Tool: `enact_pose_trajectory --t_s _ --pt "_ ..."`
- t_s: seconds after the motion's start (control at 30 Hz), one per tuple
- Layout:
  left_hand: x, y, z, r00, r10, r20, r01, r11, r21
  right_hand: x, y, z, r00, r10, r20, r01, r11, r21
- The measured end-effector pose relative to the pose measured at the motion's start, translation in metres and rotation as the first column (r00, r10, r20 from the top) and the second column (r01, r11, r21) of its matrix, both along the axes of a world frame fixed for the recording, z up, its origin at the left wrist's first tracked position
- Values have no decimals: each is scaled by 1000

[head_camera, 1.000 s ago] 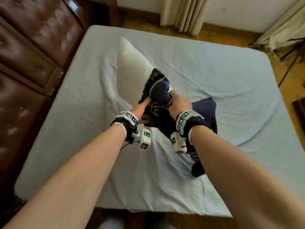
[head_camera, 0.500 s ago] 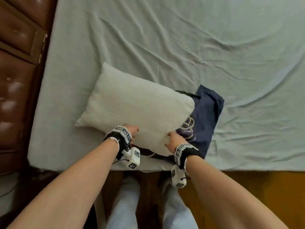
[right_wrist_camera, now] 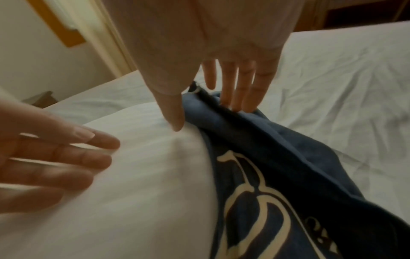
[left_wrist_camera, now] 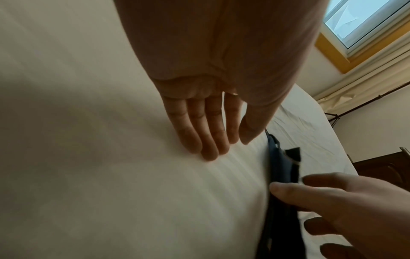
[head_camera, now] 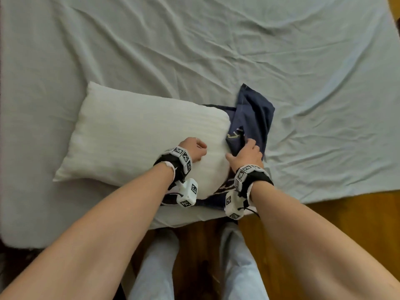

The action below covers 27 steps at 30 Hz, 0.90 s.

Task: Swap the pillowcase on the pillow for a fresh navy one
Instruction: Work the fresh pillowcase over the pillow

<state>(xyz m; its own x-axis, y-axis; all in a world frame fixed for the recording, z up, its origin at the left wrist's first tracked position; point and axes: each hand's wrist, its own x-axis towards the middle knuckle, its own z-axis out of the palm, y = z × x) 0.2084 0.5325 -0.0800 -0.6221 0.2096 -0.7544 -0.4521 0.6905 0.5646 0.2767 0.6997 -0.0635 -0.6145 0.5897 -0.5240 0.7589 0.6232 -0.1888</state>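
The plump white pillow with faint woven stripes (head_camera: 138, 139) lies bare on the near part of the bed, so the old case looks to be off already; I judge the swap about halfway. The soft navy cotton pillowcase with a cream printed emblem (head_camera: 251, 122) is bunched against the pillow's right end and tucked partly beneath its near corner, not yet drawn over it. What I take to be left: find the opening, feed the pillow in, pull the case along and smooth it.

My left hand (head_camera: 193, 148) rests flat on the pillow with straight fingers (left_wrist_camera: 199, 140), holding nothing. My right hand (head_camera: 249, 153) is spread, thumb on the pillow's edge and fingertips (right_wrist_camera: 241, 98) pressing a navy fold, not yet pinching it. Around lies the wrinkled pale grey-blue bedsheet (head_camera: 194, 40).
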Motion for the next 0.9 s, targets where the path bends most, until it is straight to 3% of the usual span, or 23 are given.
enact_pose_trajectory --t_s 0.17,0.27,0.4,0.47,0.5,0.57,0.63,0.7,0.8,0.9 --pt "15 55 -8 996 -67 50 71 993 -96 18 65 -16 998 -41 -54 38 998 -54" --pt "25 90 -13 989 -130 73 139 981 -137 28 98 -29 990 -78 -117 39 951 -307" --pt "34 108 -17 988 -62 145 85 984 -160 29 102 -51 994 80 -77 -109 847 -521" --pt "37 109 -15 990 -29 139 55 981 -187 26 96 -54 987 116 -108 -154 860 -487" --pt "39 110 -13 992 -28 125 54 977 -208 26 96 -55 990 72 -125 -120 887 -446" --pt "45 113 -12 996 -42 79 61 966 -252 34 109 -53 982 -154 -108 99 911 -400" --pt "50 122 -17 997 -58 49 70 953 -293 55 139 -62 912 -409 -16 379 859 -345" --pt "53 134 -19 997 -60 54 74 946 -317 80 172 -72 837 -534 121 547 799 -249" --pt "51 138 -20 998 -48 36 58 935 -351 98 196 -79 806 -528 267 586 773 -243" --pt "44 127 -15 998 -45 -38 26 921 -390 86 178 -64 845 -427 323 525 777 -347"
